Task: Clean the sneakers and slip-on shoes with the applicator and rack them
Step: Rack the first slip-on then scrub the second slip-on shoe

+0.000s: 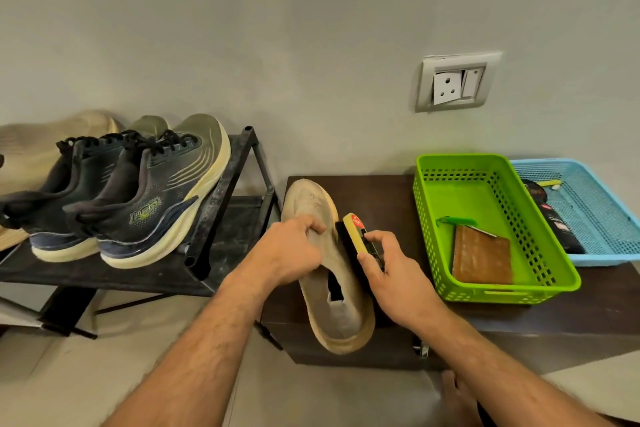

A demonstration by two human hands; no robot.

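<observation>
A beige slip-on shoe (pixel 329 302) lies toe-away on the dark low table (pixel 381 194). My left hand (pixel 291 250) grips its upper near the middle. My right hand (pixel 391 267) holds the yellow-backed applicator brush (pixel 353 232) with its black bristles against the shoe's right side. Two dark sneakers (pixel 138 198) with cream soles stand on the black shoe rack (pixel 225 198) at the left. Another beige slip-on (pixel 41 149) rests behind them, partly hidden.
A green basket (pixel 433 218) on the table holds a brown wooden-backed brush and a green-handled tool. A blue basket (pixel 595 191) with dark tins stands behind it at the right. A wall socket (pixel 457 81) is above. My bare foot shows on the floor below.
</observation>
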